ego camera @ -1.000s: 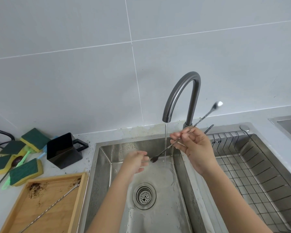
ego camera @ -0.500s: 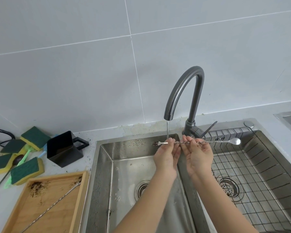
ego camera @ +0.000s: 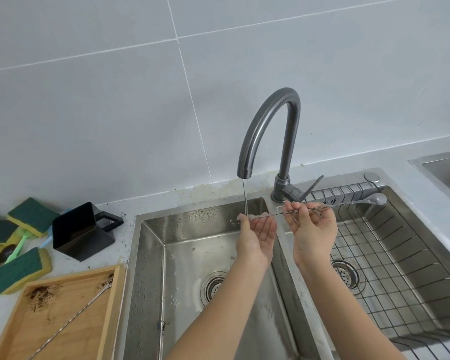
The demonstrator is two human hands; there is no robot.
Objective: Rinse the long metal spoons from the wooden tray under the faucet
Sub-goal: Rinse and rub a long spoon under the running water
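Long metal spoon (ego camera: 320, 208) held level under the running faucet (ego camera: 268, 131), over the sink (ego camera: 151, 255).

Right hand (ego camera: 313, 229) pinches the twisted shaft, bowl end out to the right. Left hand (ego camera: 257, 233) is palm-up with fingers spread, fingertips at the fork end in the stream. A second spoon (ego camera: 70, 320) lies in the wooden tray (ego camera: 112, 307).

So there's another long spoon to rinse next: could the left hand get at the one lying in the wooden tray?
Probably yes. The left hand only steadies the held spoon, and nothing stands between the sink and the wooden tray, where the second spoon lies uncovered.
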